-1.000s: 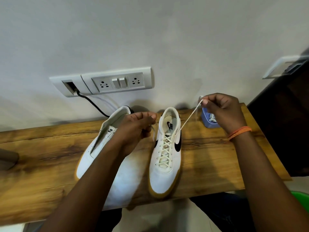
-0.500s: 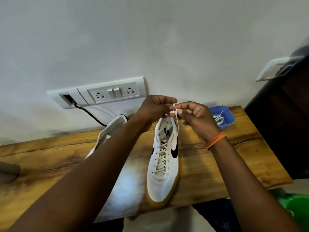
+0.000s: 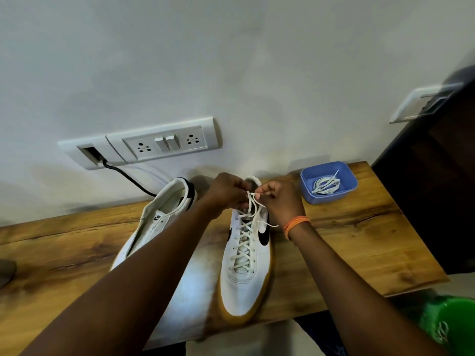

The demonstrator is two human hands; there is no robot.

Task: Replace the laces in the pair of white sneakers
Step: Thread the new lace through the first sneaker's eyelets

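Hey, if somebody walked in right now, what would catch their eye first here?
Probably the two hands, left hand and right hand, pinching the lace at the top of the laced sneaker mid-table. Left of it lies the unlaced sneaker, partly behind the left arm. A blue tub holding coiled laces sits at the table's far right corner.

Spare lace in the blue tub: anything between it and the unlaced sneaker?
The laced sneaker and both hands, left and right, which pinch its lace, lie between the blue tub with the spare lace and the unlaced sneaker.
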